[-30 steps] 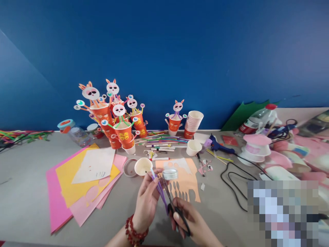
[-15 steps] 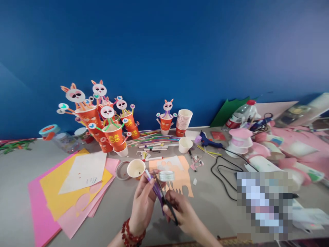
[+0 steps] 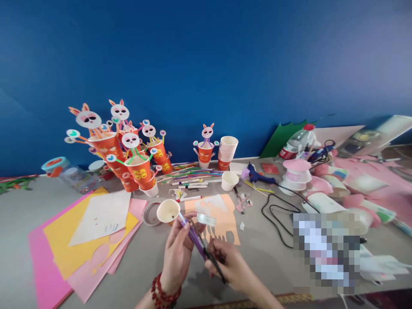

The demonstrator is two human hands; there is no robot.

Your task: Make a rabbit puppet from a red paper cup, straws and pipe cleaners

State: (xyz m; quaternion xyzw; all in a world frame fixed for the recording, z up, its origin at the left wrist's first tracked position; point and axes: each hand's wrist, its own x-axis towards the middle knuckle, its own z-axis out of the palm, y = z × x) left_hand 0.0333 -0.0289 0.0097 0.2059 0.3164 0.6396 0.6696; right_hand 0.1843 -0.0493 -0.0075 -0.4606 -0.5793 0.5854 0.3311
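My left hand (image 3: 177,251) is closed on a bundle of purple pipe cleaners (image 3: 194,237), whose upper end looks pale. Pressed close along the bundle are the black-handled scissors (image 3: 212,262), gripped in my right hand (image 3: 227,259); whether the blades are parted is hard to see. A roll of clear tape (image 3: 206,219) sits just beyond my left fingertips, and I cannot tell if they hold it. Behind my left hand stands a paper cup (image 3: 168,210) with something small inside. Orange paper with cut-outs (image 3: 227,223) lies under and beyond the hands.
Red cups with rabbit faces (image 3: 139,169) stand at the back left, near stacked cups (image 3: 228,150). Coloured sheets (image 3: 54,244) lie left. Pens (image 3: 193,186), a small cup (image 3: 229,181) and a blue glue gun (image 3: 259,175) with a black cord are beyond. Pink-trimmed cups (image 3: 296,176) crowd the right.
The view has shifted slightly, so the table things sit a little further left. The tape roll has tilted. Both hands keep their grip on the pipe cleaners and scissors.
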